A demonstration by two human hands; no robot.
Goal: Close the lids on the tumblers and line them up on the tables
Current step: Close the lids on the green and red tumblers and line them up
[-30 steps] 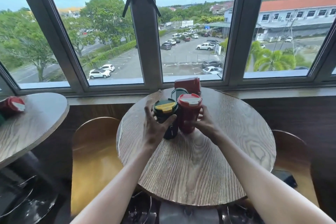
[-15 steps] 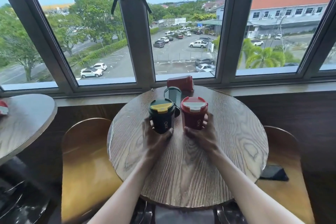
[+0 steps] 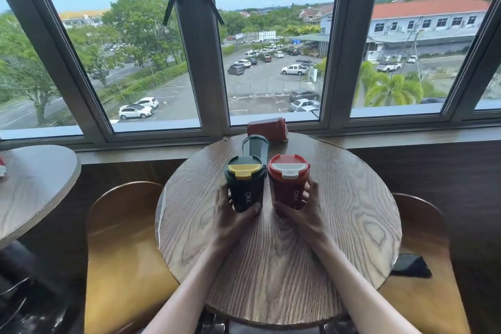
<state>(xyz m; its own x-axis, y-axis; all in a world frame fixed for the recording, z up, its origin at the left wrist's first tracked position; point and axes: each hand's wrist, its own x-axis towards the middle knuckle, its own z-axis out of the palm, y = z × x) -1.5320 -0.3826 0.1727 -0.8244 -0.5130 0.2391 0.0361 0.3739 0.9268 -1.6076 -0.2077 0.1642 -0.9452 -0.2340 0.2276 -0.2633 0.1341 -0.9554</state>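
Round wooden surface (image 3: 352,225), centre of frame, under the window; carries all four tumblers seen here. Second surface (image 3: 32,190) at left edge, with a red-and-white item at its far edge, cut off by the frame, not identified.

Left hand (image 3: 233,214) and right hand (image 3: 301,211) both reach in from the bottom of frame, forearms converging toward centre.

Dark green tumbler (image 3: 245,187), yellow flap on lid: upright, long axis vertical, just left of centre. Lid appears seated and flap down. Left fingers (image 3: 253,209) wrapped around its lower body, thumb across the near side; grasping.

Red tumbler (image 3: 288,184), white flap on lid: upright, long axis vertical, just beside the green one, small gap between them. Lid appears shut. Right fingers (image 3: 307,188) curled around its base and right flank; grasping.

Behind the pair, above them in the frame: a green tumbler lying down (image 3: 256,145), long axis running toward the window, top end pointing at the camera. Further up, a red tumbler on its side (image 3: 267,129), long axis across the frame, touching the window ledge.

Judgement: front pair placed as a row; next targets are the two lying ones, straight beyond the fingers. Right hand nearer the red, left nearer the green. Each needs standing up; lid state on both not visible
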